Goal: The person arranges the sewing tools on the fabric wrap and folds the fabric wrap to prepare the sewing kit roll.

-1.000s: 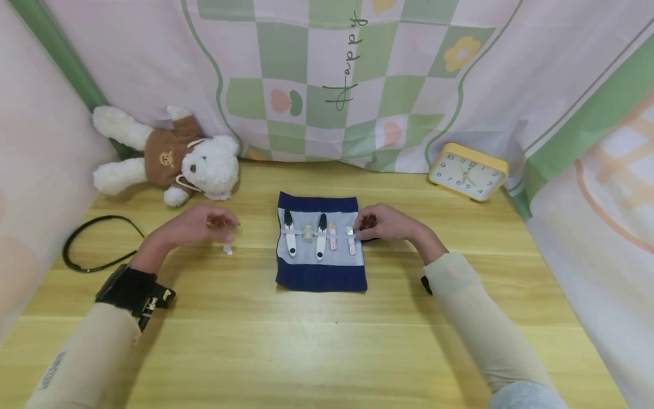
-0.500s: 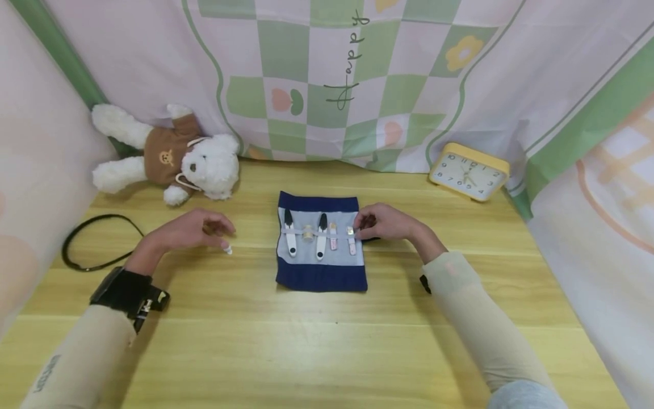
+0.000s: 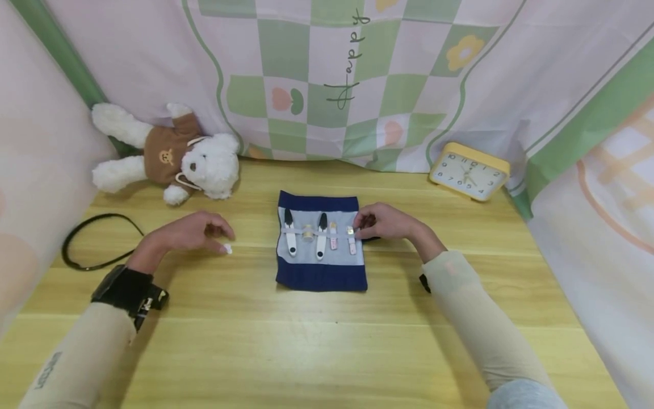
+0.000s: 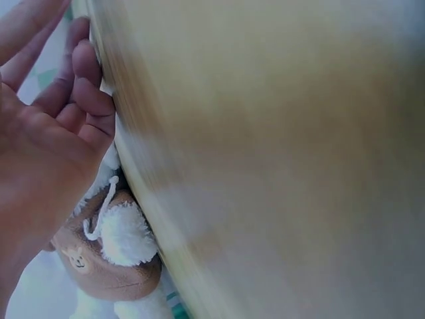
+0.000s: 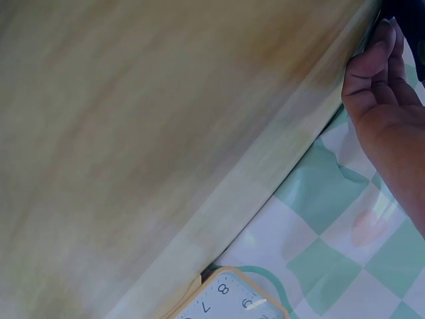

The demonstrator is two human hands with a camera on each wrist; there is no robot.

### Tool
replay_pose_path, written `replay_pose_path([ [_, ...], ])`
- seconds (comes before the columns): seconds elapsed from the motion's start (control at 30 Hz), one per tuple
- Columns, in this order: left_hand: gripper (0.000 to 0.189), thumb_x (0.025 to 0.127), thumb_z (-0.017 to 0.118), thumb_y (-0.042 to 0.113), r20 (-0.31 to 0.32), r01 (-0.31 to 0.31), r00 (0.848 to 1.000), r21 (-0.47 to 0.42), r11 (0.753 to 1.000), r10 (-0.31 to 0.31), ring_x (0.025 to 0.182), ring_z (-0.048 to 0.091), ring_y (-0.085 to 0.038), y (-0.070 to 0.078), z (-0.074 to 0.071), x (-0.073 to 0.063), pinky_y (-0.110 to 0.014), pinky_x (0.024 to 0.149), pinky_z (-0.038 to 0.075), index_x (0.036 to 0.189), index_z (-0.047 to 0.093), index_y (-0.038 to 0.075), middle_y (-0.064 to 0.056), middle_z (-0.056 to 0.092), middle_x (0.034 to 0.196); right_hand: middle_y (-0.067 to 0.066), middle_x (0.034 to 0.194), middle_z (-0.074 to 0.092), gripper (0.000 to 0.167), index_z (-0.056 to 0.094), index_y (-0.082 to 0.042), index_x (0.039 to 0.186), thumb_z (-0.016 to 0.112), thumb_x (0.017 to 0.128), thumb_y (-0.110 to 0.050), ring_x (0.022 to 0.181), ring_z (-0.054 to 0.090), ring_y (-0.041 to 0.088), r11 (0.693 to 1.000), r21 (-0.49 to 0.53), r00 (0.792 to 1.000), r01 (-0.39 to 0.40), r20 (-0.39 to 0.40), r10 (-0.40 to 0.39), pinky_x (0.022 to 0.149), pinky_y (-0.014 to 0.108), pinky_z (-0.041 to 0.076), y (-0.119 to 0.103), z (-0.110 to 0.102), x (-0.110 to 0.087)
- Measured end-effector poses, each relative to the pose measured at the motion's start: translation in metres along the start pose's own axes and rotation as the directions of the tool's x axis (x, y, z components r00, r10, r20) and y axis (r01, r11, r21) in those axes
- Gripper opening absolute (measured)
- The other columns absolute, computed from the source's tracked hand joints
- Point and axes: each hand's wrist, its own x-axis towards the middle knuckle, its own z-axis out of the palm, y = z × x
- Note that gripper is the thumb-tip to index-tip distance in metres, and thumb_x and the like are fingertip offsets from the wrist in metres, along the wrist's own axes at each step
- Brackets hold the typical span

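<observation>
A navy sewing-kit pouch lies unfolded on the table, its pale grey lining facing up. An elastic band across the lining holds two slim white tools with black ends, a small gold-coloured round piece and two small pink-and-white pieces. At the pouch's right edge, my right hand pinches the cloth between thumb and fingers. My left hand hovers low over the table to the left, thumb and fingers apart. A tiny white piece shows right at its thumb tip.
A white plush bear in a brown top lies at the back left, with a black cord loop in front of it. The yellow alarm clock stands at the back right. Behind the table hangs a checked curtain.
My left hand has shifted slightly left and down, bringing its thumb tip to the tiny white piece. The right hand keeps its place at the pouch's edge.
</observation>
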Motion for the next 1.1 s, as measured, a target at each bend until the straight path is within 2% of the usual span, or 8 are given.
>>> replay_pose_path([
  [0.23, 0.017, 0.082, 0.085, 0.01, -0.003, -0.003, 1.0, 0.04, 0.999, 0.003, 0.084, 0.054, -0.021, 0.002, 0.002, 0.001, -0.031, 0.073, 0.045, 0.097, 0.077, 0.007, -0.005, 0.063, 0.093, 0.008, 0.094, 0.067, 0.011, 0.07, -0.001, 0.101, 0.074, 0.094, -0.008, 0.082, 0.058, 0.021, 1.0, -0.006, 1.0, -0.003, 0.0, 0.003, 0.074, 0.034, 0.05, 0.003, -0.001, 0.002],
  [0.47, 0.009, 0.085, 0.083, 0.01, 0.004, 0.005, 1.0, 0.077, 0.997, -0.006, 0.085, 0.054, -0.02, 0.001, 0.004, 0.003, -0.032, 0.075, 0.045, 0.09, 0.075, 0.01, -0.004, 0.061, 0.093, 0.008, 0.092, 0.066, 0.011, 0.07, -0.002, 0.101, 0.075, 0.093, -0.007, 0.081, 0.057, 0.021, 0.999, -0.033, 1.0, -0.015, -0.003, 0.015, 0.074, 0.035, 0.049, 0.002, 0.0, 0.001],
  [0.73, 0.007, 0.092, 0.076, 0.008, 0.013, 0.009, 1.0, 0.026, 1.0, -0.009, 0.08, 0.055, -0.018, 0.004, 0.0, 0.003, -0.031, 0.072, 0.046, 0.088, 0.07, 0.008, -0.003, 0.063, 0.086, 0.007, 0.091, 0.067, 0.009, 0.071, -0.003, 0.099, 0.075, 0.093, -0.009, 0.08, 0.058, 0.02, 0.999, -0.04, 1.0, -0.023, 0.007, 0.023, 0.073, 0.034, 0.049, 0.001, -0.001, 0.0],
  [0.93, 0.007, 0.093, 0.075, 0.009, -0.027, -0.017, 0.999, 0.047, 0.999, 0.019, 0.081, 0.06, -0.016, 0.005, -0.003, 0.008, -0.029, 0.073, 0.049, 0.089, 0.069, 0.009, -0.001, 0.065, 0.084, 0.006, 0.09, 0.068, 0.008, 0.072, -0.004, 0.098, 0.075, 0.093, -0.009, 0.079, 0.058, 0.02, 0.999, -0.037, 1.0, -0.015, 0.012, 0.016, 0.072, 0.034, 0.049, 0.0, -0.001, -0.001],
  [1.1, 0.006, 0.095, 0.071, 0.005, -0.057, -0.047, 0.997, 0.029, 0.998, 0.048, 0.08, 0.06, -0.018, 0.007, -0.002, 0.015, -0.03, 0.069, 0.049, 0.092, 0.066, 0.006, -0.004, 0.066, 0.084, 0.006, 0.092, 0.068, 0.007, 0.074, -0.004, 0.098, 0.075, 0.093, -0.008, 0.079, 0.057, 0.02, 0.999, -0.052, 1.0, -0.017, 0.02, 0.018, 0.072, 0.034, 0.049, -0.002, -0.001, -0.001],
])
